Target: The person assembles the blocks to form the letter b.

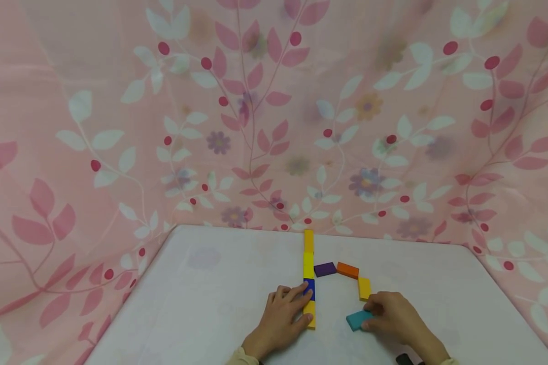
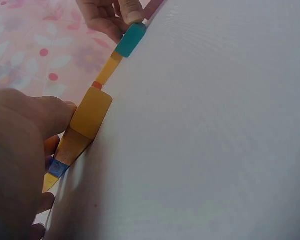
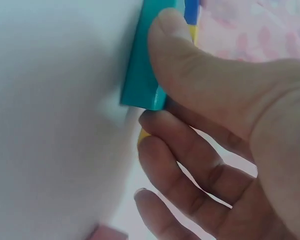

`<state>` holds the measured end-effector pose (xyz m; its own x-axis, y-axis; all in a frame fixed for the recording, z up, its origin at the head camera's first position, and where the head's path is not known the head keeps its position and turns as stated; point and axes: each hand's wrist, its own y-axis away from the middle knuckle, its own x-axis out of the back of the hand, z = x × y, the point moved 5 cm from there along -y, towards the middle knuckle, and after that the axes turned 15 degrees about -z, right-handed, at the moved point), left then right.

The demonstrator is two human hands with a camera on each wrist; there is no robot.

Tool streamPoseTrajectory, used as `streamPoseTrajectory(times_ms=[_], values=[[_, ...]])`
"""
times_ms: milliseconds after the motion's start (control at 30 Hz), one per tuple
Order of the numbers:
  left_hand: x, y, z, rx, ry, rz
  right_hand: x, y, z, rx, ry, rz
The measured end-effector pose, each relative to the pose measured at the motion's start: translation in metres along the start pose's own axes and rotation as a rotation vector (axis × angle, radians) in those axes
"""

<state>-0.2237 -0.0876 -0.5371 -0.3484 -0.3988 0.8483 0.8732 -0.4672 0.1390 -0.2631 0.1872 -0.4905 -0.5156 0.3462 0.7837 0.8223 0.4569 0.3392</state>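
My left hand [image 1: 280, 317] rests along a straight row of blocks, with its fingers over the blue block [image 1: 309, 287] and its thumb at the near yellow block [image 1: 311, 323]. Beyond them in the row are a bright yellow block [image 1: 308, 265] and an amber block [image 1: 308, 241]. My right hand [image 1: 395, 317] pinches a teal block [image 1: 358, 320] between thumb and fingers, just below the yellow block [image 1: 364, 289] of a curve. That curve bends from the row through a purple block [image 1: 325, 269] and an orange block [image 1: 348, 270]. In the right wrist view the thumb lies along the teal block [image 3: 140, 75].
The blocks lie on a white table [image 1: 201, 284] with a pink floral curtain [image 1: 265, 126] hanging behind and at both sides. A dark object [image 1: 404, 359] is by the right wrist. Part of a pinkish block [image 3: 108, 233] shows low in the right wrist view.
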Motion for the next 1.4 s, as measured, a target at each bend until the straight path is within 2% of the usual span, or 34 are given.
streamPoseTrajectory(times_ms=[100, 300, 633, 867, 1067, 1400], values=[[0.000, 0.000, 0.000, -0.004, -0.007, 0.006, -0.005, -0.004, -0.006, -0.019, 0.013, 0.025], [0.000, 0.001, 0.001, -0.013, -0.024, 0.021, -0.011, -0.011, -0.019, 0.034, 0.034, 0.044], [-0.003, -0.002, -0.002, 0.016, -0.009, -0.016, -0.016, -0.025, -0.036, -0.044, 0.061, 0.025], [-0.003, -0.003, -0.003, 0.016, -0.013, -0.013, -0.019, -0.033, -0.050, 0.017, 0.082, 0.021], [-0.003, -0.003, -0.002, 0.005, -0.008, -0.014, -0.025, -0.036, -0.053, 0.061, 0.099, 0.037], [0.001, 0.001, 0.002, 0.003, -0.006, -0.012, -0.026, -0.034, -0.055, 0.081, 0.105, 0.048]])
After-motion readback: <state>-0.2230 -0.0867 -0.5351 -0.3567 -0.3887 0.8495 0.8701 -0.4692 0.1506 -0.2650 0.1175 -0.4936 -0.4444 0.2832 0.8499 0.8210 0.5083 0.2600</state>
